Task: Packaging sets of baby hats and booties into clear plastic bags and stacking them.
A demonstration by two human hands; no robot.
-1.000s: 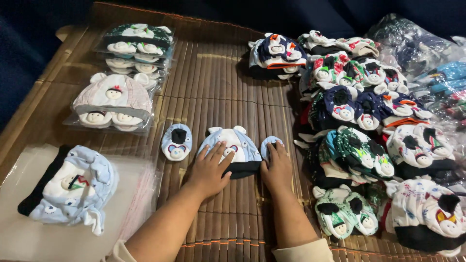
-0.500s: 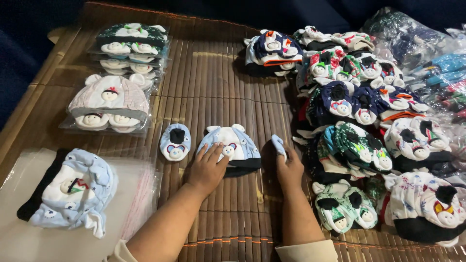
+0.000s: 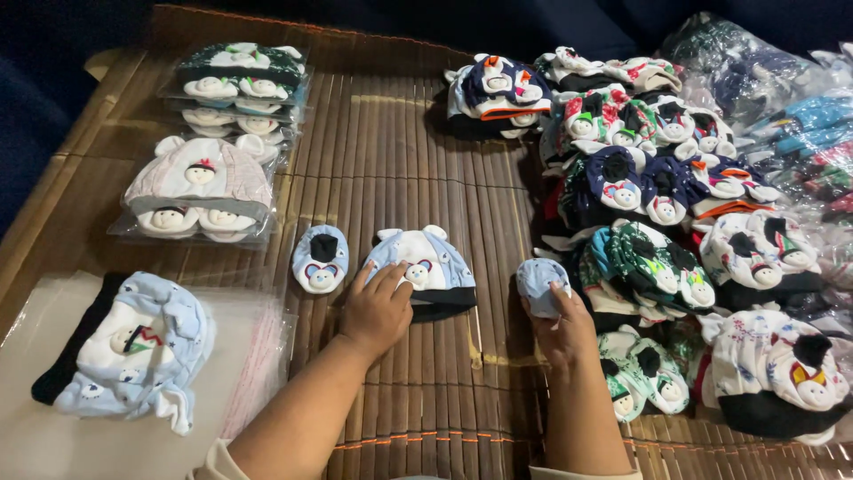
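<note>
My left hand (image 3: 378, 311) lies flat on the lower edge of the blue cap (image 3: 422, 271), fingers spread and pressing it to the bamboo mat (image 3: 400, 160); nothing is gripped. My right hand (image 3: 564, 324) holds one small blue bootie (image 3: 540, 283), fingers curled round it from below, just right of the cap and clear of it. A second bootie (image 3: 321, 258) lies on the mat just left of the cap, its bear face up, untouched.

I judge all three pieces soft, light cotton. They will crumple rather than slide, and nothing here can break. The cap is best taken by its dark band at the bottom, where the fabric is doubled. The bootie is best pinched at its dark opening, so the stitched-on face is not pulled.

Counts: one cap and two booties in this set. At far left lies one loose light-blue set (image 3: 133, 351) on a flat clear bag (image 3: 258, 356). Above it are bagged sets: one pink set (image 3: 200, 191) on top of its stack, and a dark green stack (image 3: 235, 84) behind it. I cannot tell how many lie under either. To the right is a heap of loose sets (image 3: 675, 204) in dark blue, green and white prints, too overlapped to count.
</note>
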